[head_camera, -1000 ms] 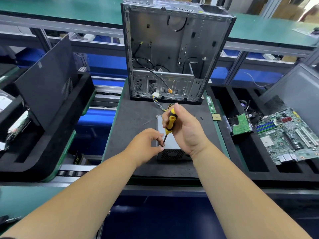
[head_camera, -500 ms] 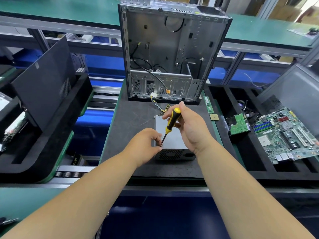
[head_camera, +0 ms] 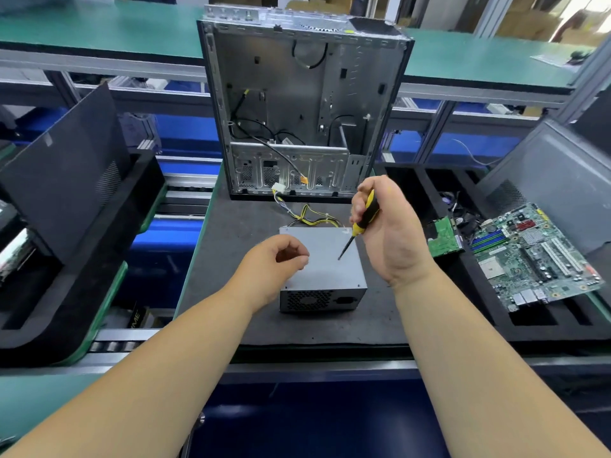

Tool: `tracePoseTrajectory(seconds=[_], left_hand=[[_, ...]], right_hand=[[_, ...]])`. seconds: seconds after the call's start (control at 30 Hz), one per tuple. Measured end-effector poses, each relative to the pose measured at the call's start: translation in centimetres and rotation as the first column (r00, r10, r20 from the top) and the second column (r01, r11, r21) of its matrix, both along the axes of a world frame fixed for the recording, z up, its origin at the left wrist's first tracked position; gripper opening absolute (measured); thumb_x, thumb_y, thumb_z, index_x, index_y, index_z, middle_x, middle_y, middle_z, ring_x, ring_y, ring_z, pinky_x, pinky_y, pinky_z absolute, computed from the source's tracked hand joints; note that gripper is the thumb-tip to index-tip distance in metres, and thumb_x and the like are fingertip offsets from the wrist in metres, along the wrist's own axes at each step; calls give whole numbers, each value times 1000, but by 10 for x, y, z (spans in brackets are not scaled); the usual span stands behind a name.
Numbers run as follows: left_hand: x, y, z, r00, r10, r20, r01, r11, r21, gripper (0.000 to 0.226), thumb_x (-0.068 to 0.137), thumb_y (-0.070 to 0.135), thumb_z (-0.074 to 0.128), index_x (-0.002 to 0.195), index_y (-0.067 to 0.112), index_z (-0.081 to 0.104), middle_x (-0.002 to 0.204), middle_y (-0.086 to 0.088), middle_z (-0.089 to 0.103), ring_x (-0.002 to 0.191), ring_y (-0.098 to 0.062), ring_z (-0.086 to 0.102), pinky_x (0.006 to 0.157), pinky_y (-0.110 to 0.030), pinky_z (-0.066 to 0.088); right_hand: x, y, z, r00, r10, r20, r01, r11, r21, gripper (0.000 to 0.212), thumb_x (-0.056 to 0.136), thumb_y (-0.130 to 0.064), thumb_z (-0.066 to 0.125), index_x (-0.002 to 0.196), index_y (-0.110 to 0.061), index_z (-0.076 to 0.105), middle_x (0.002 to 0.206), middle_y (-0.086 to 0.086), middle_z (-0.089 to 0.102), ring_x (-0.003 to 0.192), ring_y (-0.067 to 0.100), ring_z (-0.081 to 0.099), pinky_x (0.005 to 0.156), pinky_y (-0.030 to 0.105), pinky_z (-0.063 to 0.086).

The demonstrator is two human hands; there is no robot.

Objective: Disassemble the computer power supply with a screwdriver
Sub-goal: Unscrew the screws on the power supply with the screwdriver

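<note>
Head view: left hand (head_camera: 274, 259) is loosely curled over the power supply (head_camera: 322, 269), perhaps pinching something small; I cannot tell. Right hand (head_camera: 386, 229) grips the screwdriver (head_camera: 358, 226).

The supply sits on the dark mat (head_camera: 231, 252) before the open case (head_camera: 304, 110); probably heavy, rigid, smooth metal, best held by its sides, not by the cables (head_camera: 310, 216).

power supply (head_camera: 325, 259) before case (head_camera: 297, 110) | motherboard (head_camera: 532, 256) right

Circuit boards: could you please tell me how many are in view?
2: a large circuit board tilted in the right tray, and a small green circuit board just left of it. Others may be hidden.
</note>
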State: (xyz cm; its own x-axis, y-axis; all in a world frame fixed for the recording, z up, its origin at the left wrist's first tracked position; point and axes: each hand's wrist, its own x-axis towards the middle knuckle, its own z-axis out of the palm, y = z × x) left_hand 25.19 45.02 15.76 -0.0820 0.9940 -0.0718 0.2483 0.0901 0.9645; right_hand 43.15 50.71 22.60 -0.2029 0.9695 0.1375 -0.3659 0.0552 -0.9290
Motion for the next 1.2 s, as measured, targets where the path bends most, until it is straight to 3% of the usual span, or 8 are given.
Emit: tracePoseTrajectory(seconds=[0.1,0.3,0.47,0.67,0.77,0.9,1.07,1.2], left_hand=[[28,5,16,975,-25,219,29,999,-16,14,94,2,61,92,13,70,79,1,70,77,-8,66,74,-18,52],[85,21,33,874,14,486,40,994,-101,12,97,2,56,104,7,63,78,1,72,75,-8,69,78,-21,56],[110,36,33,934,41,356,-15,997,-74,10,95,3,60,96,11,66,81,0,70,75,-8,67,77,-21,53],[114,63,26,996,67,53,-65,997,-45,11,88,5,69,86,16,70,82,0,67,75,-9,62,69,-13,50],[107,84,19,989,71,-126,-76,996,-39,9,87,12,72,84,21,72,85,1,68,75,-6,58,69,-18,47],[105,121,10,952,-26,-305,14,999,-41,9,86,14,70,83,22,72,79,7,67,69,-3,56,64,-21,46],[113,176,-5,841,-219,-494,186,976,-116,12,88,16,67,82,26,69,82,11,66,79,-8,59,71,-23,46],[115,223,-19,667,-342,-662,269,939,-215,15,87,15,65,80,28,65,80,13,60,88,-16,61,79,-31,51]], right_hand=[[22,-2,-3,970,14,245,-46,991,125,7,80,-16,63,79,-21,57,73,-4,52,69,13,47,67,26,39],[64,-4,-9,732,-60,678,-134,964,230,9,87,-16,73,92,-23,70,97,-8,67,93,4,61,78,12,45],[103,7,-14,710,-95,698,-117,961,250,9,95,-22,62,92,-31,65,103,-9,60,101,3,56,86,20,41],[135,36,-32,426,-334,841,-36,922,384,15,95,-44,56,96,-32,66,94,-5,49,98,18,44,85,33,36],[142,46,-41,498,-329,803,100,941,324,21,94,-48,56,85,-30,62,80,-9,61,80,11,56,71,35,48],[149,61,-56,563,-316,764,303,939,165,26,91,-49,61,80,-26,63,70,-9,63,62,3,52,58,28,40],[159,92,-71,669,-265,694,493,857,-149,15,91,-28,64,83,-17,69,74,-1,72,71,18,62,72,36,52],[159,111,-78,749,-173,640,492,792,-362,23,85,-25,67,63,-18,74,81,4,75,76,18,55,68,31,39]])
